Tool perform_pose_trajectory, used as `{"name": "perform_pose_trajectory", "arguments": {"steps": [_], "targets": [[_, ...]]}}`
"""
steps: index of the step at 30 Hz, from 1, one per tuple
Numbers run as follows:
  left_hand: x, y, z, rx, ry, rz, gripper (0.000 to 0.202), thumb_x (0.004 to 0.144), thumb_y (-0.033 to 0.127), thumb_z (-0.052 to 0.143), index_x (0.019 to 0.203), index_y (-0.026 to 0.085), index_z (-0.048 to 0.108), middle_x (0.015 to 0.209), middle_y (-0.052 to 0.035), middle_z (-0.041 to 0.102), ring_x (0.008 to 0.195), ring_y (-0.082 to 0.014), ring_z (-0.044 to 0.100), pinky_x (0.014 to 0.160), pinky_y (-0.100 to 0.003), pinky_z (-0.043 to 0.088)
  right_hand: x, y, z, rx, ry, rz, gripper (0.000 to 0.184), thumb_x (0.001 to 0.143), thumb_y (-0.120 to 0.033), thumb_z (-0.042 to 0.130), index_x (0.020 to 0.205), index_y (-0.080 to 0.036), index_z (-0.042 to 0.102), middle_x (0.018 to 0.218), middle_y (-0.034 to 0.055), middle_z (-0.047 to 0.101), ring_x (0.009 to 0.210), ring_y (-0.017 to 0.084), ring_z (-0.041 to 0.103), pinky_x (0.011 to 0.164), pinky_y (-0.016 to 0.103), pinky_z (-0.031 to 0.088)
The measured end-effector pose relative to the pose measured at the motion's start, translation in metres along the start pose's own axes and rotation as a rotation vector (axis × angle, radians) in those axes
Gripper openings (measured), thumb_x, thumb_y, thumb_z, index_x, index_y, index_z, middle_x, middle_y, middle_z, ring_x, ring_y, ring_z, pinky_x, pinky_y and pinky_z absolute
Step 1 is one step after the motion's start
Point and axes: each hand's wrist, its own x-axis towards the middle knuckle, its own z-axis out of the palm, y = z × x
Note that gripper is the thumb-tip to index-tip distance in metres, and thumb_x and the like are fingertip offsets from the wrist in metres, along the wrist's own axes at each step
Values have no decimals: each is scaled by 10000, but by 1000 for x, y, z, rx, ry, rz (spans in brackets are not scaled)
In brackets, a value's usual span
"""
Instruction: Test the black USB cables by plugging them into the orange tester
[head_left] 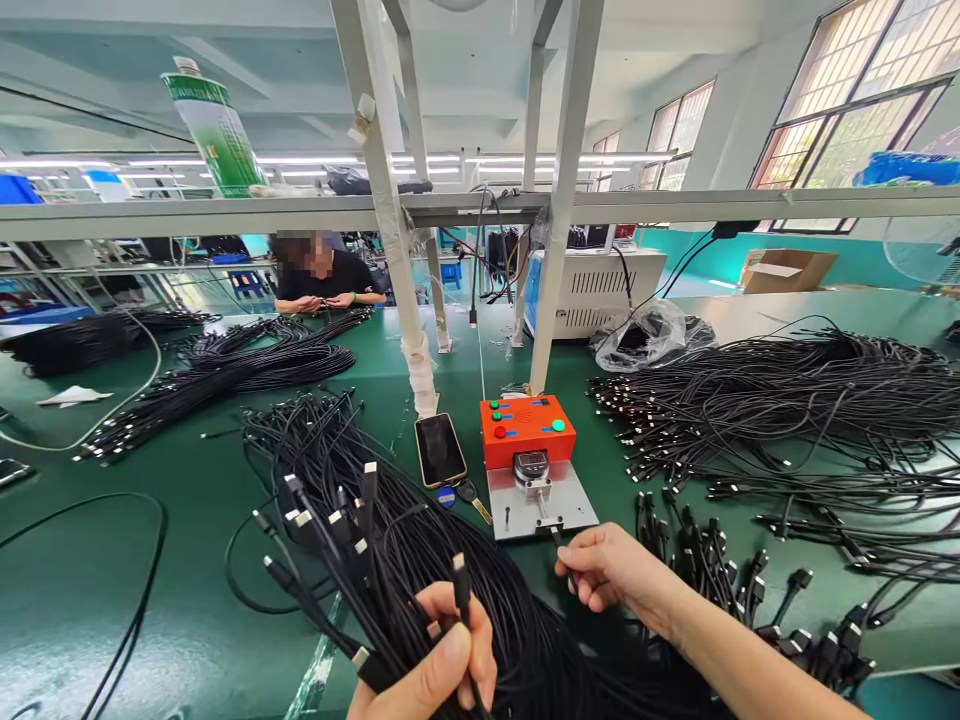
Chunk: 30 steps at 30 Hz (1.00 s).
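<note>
My left hand (442,650) is closed around a bunch of black USB cables (330,560); one connector stands up between thumb and fingers. My right hand (600,570) pinches a single cable end (557,540), its plug pointing at the front edge of a metal plate. That plate (517,515) carries a small round gauge (532,465) and an orange box (525,425) with green and red buttons. Whether the plug touches the fixture I cannot tell. A thick heap of cables (480,560) runs from the left hand across the green table.
A phone (440,450) and keys (474,500) lie left of the plate. Cable piles (787,400) cover the right side, with more connectors (720,560) near my right arm. White posts (566,200) rise behind the box. Across the table sits another person (330,270).
</note>
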Motion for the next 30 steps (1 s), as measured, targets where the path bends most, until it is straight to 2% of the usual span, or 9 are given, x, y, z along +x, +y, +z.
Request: {"name": "perform_pose_trajectory", "arguments": {"steps": [4,9,19,25,30], "targets": [[4,-1,-3,-88,37,18,235,605,359,719,719,174,631,495,-12,548,396,-111,483,416,-248,353,3,12,-7,39,16,15,281,726,-364,599,701,-84,600,528,29,565,393,40,489,377,118,386],[6,-2,-2,-84,24,10,218,608,342,721,698,168,626,490,-16,555,399,-125,512,408,-248,355,5,8,-4,46,20,1,270,727,-344,603,704,-75,602,532,34,576,392,36,497,370,107,379],[9,-1,-1,-98,-9,11,218,598,343,731,698,172,640,488,-13,556,389,-115,510,404,-240,367,12,1,12,38,178,15,224,772,-243,528,615,-87,562,421,22,535,300,39,428,305,124,311],[10,-1,-2,-96,-24,7,201,601,342,728,687,179,649,480,-9,557,367,-112,503,395,-237,359,12,0,12,61,173,-4,234,775,-239,524,603,-85,558,386,14,507,289,37,400,304,129,290],[8,-1,-2,-47,14,18,223,614,360,716,711,172,647,511,-25,575,405,-130,523,409,-246,353,15,2,11,51,168,11,235,768,-255,535,606,-88,563,402,19,521,288,38,401,307,136,294]]}}
